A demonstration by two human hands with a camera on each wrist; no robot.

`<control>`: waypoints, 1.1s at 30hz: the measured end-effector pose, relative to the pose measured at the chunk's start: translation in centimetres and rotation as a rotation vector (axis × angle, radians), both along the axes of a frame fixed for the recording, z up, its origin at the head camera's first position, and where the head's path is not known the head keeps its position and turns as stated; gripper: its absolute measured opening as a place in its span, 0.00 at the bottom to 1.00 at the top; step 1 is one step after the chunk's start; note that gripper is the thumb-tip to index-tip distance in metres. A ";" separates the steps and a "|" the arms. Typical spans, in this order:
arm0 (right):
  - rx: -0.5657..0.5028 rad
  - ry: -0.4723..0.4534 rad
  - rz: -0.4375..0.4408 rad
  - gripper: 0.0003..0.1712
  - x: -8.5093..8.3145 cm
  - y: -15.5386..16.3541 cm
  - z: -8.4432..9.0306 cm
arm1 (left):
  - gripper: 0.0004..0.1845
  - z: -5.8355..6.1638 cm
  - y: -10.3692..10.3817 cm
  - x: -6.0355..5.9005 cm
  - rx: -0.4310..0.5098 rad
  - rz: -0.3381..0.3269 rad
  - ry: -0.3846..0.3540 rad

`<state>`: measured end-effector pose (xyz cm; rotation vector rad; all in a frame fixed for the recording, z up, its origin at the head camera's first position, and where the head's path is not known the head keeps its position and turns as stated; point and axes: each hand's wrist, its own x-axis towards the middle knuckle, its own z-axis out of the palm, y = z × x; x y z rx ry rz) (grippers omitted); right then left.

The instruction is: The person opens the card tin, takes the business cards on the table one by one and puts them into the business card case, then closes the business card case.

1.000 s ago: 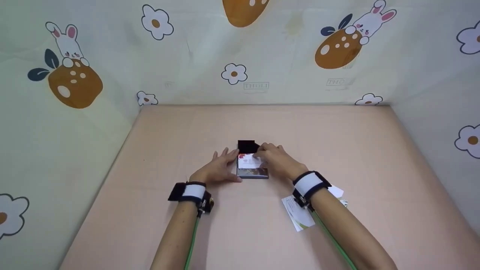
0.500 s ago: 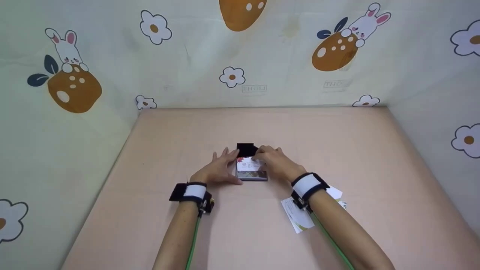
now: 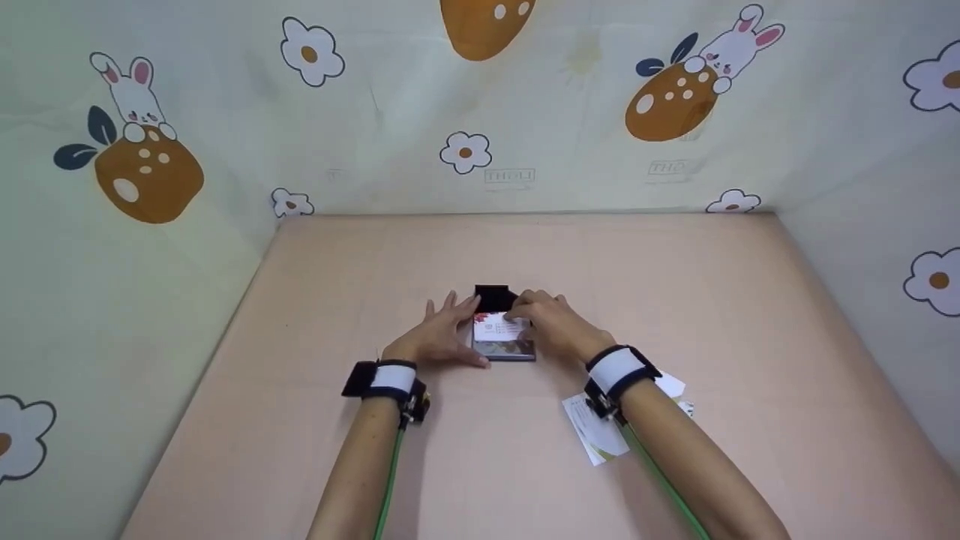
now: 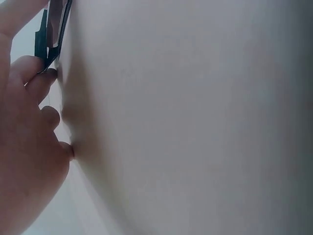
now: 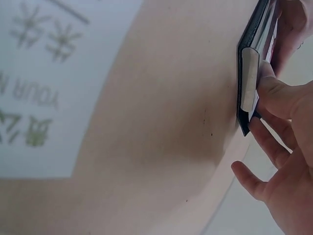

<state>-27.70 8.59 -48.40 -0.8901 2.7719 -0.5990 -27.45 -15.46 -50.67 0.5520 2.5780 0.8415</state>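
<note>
Working at the centre of a pink table (image 3: 300, 450), a person's two hands close in on a black card holder (image 3: 503, 346) lying flat with its flap (image 3: 492, 297) open toward the far edge. The left hand (image 3: 439, 337) rests against the holder's left side, fingers spread and nearly straight, the thumb along the near corner; the left wrist view shows a fingertip touching the holder's dark edge (image 4: 46, 44). The right hand (image 3: 551, 322) comes from the other side, its fingers curled over a white business card (image 3: 498, 328) that sits partly inside the holder. The right wrist view shows fingertips (image 5: 274, 93) pressing on the card's edge (image 5: 249, 78) where it meets the case, though whether they pinch it or merely push it is hard to tell from that angle. More loose cards (image 3: 596, 431) lie on the table under and just beside the right forearm, well apart from the holder. Fabric walls (image 3: 150, 165) printed with rabbits and flowers enclose the table.
</note>
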 end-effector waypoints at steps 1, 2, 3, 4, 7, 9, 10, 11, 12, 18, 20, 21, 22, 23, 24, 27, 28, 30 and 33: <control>-0.002 -0.002 -0.001 0.21 0.0 0.0 0.0 | 0.64 0.0 0.0 0.0 0.003 0.005 -0.002; -0.004 -0.005 -0.004 0.21 0.0 0.0 0.0 | 0.64 0.0 0.0 0.1 0.006 0.009 -0.005; -0.005 -0.006 -0.007 0.21 0.1 0.0 0.0 | 0.64 0.0 0.0 0.1 0.008 0.014 -0.008; -0.008 -0.005 -0.009 0.21 0.1 0.1 0.0 | 0.64 0.0 0.1 0.1 0.010 0.018 -0.010; -0.011 -0.012 -0.015 0.20 0.2 0.1 0.1 | 0.64 0.0 0.1 0.2 0.008 0.022 -0.010; -0.014 -0.013 -0.013 0.19 0.2 0.2 0.0 | 0.64 0.0 0.1 0.2 0.004 0.022 -0.008; -0.017 -0.014 -0.012 0.19 0.2 0.2 0.0 | 0.64 0.0 0.1 0.1 0.000 0.021 -0.008; -0.022 -0.015 -0.008 0.18 0.2 0.3 0.0 | 0.64 0.0 0.1 0.1 0.001 0.018 -0.005; -0.027 -0.014 -0.004 0.18 0.2 0.3 0.0 | 0.64 0.0 0.1 0.1 0.000 0.017 -0.006; -0.046 0.030 0.030 0.15 0.3 0.3 -0.2 | 0.63 0.1 0.1 0.1 0.004 0.010 -0.007; -0.037 0.038 0.035 0.15 0.4 0.4 -0.3 | 0.63 0.2 0.1 0.1 0.008 0.012 -0.013; -0.034 0.041 0.037 0.15 0.5 0.4 -0.3 | 0.63 0.2 0.1 0.1 0.010 0.012 -0.014; -0.030 0.041 0.039 0.15 0.6 0.4 -0.4 | 0.63 0.2 0.1 0.1 0.011 0.011 -0.014; -0.025 0.041 0.040 0.15 0.6 0.4 -0.4 | 0.63 0.2 0.1 0.1 0.013 0.011 -0.016; -0.022 0.040 0.042 0.15 0.7 0.4 -0.4 | 0.63 0.2 0.1 0.0 0.011 0.011 -0.017; -0.020 0.039 0.050 0.15 0.9 0.4 -0.5 | 0.64 0.1 0.1 0.0 0.011 0.011 -0.015; -0.024 0.046 0.054 0.15 1.0 0.5 -0.6 | 0.64 0.1 0.1 0.0 0.014 0.012 -0.016; -0.031 0.054 0.062 0.15 1.2 0.5 -0.7 | 0.64 0.0 0.1 0.0 0.022 0.018 -0.020; -0.046 0.065 0.075 0.15 1.6 0.5 -0.7 | 0.64 0.0 0.1 0.1 0.021 0.024 -0.024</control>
